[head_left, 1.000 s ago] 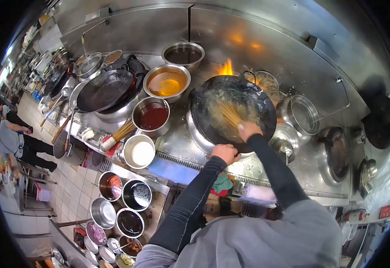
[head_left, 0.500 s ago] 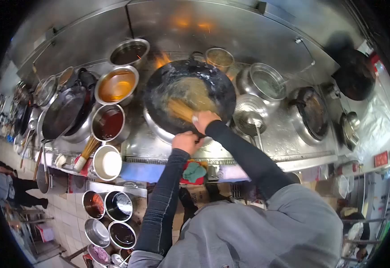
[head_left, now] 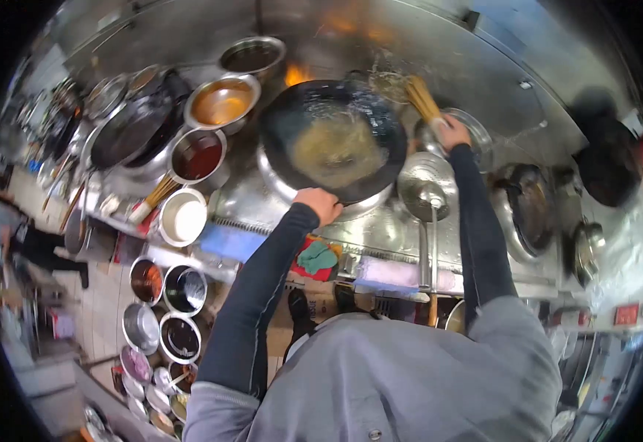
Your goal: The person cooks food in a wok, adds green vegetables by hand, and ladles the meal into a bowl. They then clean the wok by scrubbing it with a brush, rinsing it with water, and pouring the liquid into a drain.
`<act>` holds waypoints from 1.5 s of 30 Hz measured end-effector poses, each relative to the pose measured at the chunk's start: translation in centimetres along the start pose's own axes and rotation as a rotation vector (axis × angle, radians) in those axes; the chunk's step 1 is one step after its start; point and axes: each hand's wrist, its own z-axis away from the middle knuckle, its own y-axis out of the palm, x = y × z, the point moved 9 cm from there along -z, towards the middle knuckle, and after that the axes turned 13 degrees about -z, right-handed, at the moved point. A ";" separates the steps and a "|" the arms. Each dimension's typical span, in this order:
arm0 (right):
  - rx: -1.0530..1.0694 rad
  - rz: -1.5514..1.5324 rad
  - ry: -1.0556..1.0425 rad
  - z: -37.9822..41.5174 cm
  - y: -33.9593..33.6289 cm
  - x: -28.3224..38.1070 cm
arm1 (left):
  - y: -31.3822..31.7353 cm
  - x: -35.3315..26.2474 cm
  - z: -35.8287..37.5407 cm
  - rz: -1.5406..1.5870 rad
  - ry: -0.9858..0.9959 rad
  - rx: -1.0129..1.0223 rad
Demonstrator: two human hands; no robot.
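Note:
A black wok (head_left: 277, 136) with cloudy, swirling liquid in it sits on the burner in front of me. My left hand (head_left: 320, 205) is closed at the wok's near edge, where the grip itself is hidden under my fingers. Out to the right, my right hand (head_left: 452, 133) holds a bamboo wok brush (head_left: 424, 99) by its bound end. Its bristles point up and left, over a strainer (head_left: 389, 82) behind the wok. Below that hand, a perforated skimmer (head_left: 417, 177) lies with a ladle (head_left: 432, 194) on it, beside the wok.
Flames (head_left: 296, 74) rise behind the wok. To its left stand pots of amber liquid (head_left: 222, 102), red sauce (head_left: 197, 155) and something white (head_left: 183, 218). Another brush (head_left: 153, 199) lies there. A lidded-looking pan (head_left: 524, 206) is at right. Another person (head_left: 41, 247) stands far left.
My right hand has lifted the brush out of the wok and carried it right and back. My left hand stays at the wok's near edge. The camera view has shifted.

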 end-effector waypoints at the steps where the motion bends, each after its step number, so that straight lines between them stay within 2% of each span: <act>1: 0.021 -0.115 0.113 2.4 -0.7 -0.8 | -0.2 -0.3 0.8 -0.045 0.063 -0.033; 2: 0.088 -0.234 0.117 3.6 -0.7 -3.9 | -0.2 -0.2 1.1 -0.070 0.035 -0.054; 3: 0.100 -0.337 0.232 6.6 -2.0 -2.9 | -0.1 0.2 1.0 -0.043 -0.006 -0.078; 4: 0.071 -0.322 0.151 7.8 -3.0 -5.5 | 0.0 0.0 1.2 -0.038 0.000 -0.135; 5: 0.017 -0.479 0.311 9.3 -3.5 -11.5 | -0.2 -0.3 1.5 -0.037 0.014 -0.162; 6: -0.010 -0.669 0.393 11.8 -4.2 -12.3 | -0.3 -0.6 1.9 -0.040 -0.012 -0.201; 10: -0.094 -0.738 0.598 19.5 -9.0 -9.7 | 0.1 -1.9 4.0 -0.044 -0.029 -0.283; 14: -0.177 -0.766 0.616 22.9 -11.6 -11.5 | -0.3 -3.5 7.2 -0.039 -0.025 -0.357; 16: -0.252 -0.763 0.720 24.5 -12.4 -11.8 | -1.2 -4.0 8.9 -0.032 -0.021 -0.377; 23: -0.164 -0.694 0.704 26.1 -11.8 -12.1 | -7.4 -3.1 12.7 0.154 -0.101 -0.435; 25: -0.072 -0.633 0.649 26.3 -11.1 -11.2 | -8.8 -2.7 13.1 0.161 -0.123 -0.446; 28: -0.003 -0.614 0.646 27.0 -10.0 -8.9 | -9.9 -1.9 13.1 0.175 -0.162 -0.496; 30: 0.024 -0.642 0.633 27.6 -9.5 -9.0 | -10.2 -0.5 13.1 0.323 -0.225 -0.507; 32: 0.117 -0.621 0.646 28.5 -8.1 -7.7 | -11.3 -0.1 13.2 0.346 -0.242 -0.552; 35: 0.143 -0.602 0.650 30.0 -7.1 -6.7 | -11.7 1.2 13.4 0.522 -0.316 -0.663; 38: 0.200 -0.600 0.648 31.6 -6.4 -5.0 | -12.0 2.1 13.3 0.576 -0.393 -0.685; 41: 0.430 -0.671 0.697 33.6 -4.8 -2.8 | -13.1 2.6 13.1 0.660 -0.450 -0.743; 42: 0.428 -0.672 0.694 33.8 -4.7 -2.7 | -13.5 3.0 13.3 0.680 -0.489 -0.791; 44: 0.565 -0.502 0.656 34.7 -3.5 -2.4 | -13.7 3.8 12.6 0.676 -0.500 -0.813; 45: 0.537 -0.417 0.393 34.3 -2.4 -2.6 | -13.9 4.4 12.6 0.691 -0.525 -0.881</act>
